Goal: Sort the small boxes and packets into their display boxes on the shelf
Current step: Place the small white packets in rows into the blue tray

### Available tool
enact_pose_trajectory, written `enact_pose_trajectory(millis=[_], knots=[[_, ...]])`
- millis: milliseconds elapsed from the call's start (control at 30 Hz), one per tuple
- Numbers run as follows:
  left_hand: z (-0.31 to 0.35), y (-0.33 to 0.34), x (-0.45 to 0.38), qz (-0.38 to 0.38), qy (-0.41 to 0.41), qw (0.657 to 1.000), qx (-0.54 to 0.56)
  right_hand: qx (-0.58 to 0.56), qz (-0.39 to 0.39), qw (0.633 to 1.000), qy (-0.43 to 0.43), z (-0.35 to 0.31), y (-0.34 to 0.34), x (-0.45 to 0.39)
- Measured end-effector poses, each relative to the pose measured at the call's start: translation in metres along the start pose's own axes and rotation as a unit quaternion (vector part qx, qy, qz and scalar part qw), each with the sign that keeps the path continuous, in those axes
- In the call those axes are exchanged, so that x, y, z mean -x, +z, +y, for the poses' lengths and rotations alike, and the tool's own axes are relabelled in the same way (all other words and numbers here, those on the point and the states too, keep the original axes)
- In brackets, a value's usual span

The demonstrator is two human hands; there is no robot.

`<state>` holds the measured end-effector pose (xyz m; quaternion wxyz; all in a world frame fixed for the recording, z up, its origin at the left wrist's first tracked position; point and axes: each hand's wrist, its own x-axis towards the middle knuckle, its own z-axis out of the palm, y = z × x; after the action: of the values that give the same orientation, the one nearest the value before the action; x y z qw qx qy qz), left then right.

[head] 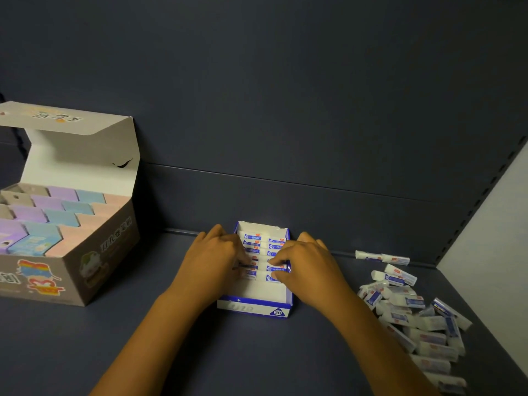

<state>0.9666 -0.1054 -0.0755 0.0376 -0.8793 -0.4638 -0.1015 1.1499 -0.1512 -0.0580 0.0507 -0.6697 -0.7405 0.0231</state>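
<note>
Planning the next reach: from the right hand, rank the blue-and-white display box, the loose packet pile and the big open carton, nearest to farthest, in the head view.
1. Blue-and-white display box: under the right hand, centre.
2. Loose packet pile: on the shelf to its right.
3. Big open carton: far left.

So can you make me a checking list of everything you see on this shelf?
Surface: dark shelf.
Job's things: blue-and-white display box, two rows of packets inside, front part bare; loose packets heaped to its right.
Clutter: big open box of pastel cartons on the left.
Hands: left hand and right hand both on the rows of packets.
Cables: nothing seen.
Surroundings: dark back panel, pale side wall.
</note>
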Motion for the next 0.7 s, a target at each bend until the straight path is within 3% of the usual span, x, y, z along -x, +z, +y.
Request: enact_pose_trajectory(millis=[367,700], knots=[[-0.002,0.002,0.003,0.042,-0.009,0.999,0.023,-0.017,0.032,0.999,-0.015,0.005,-0.003,0.003],[-0.005,0.001,0.005,0.024,-0.041,0.999,0.018,-0.055,0.071,0.996,-0.003,-0.002,0.012,0.000]])
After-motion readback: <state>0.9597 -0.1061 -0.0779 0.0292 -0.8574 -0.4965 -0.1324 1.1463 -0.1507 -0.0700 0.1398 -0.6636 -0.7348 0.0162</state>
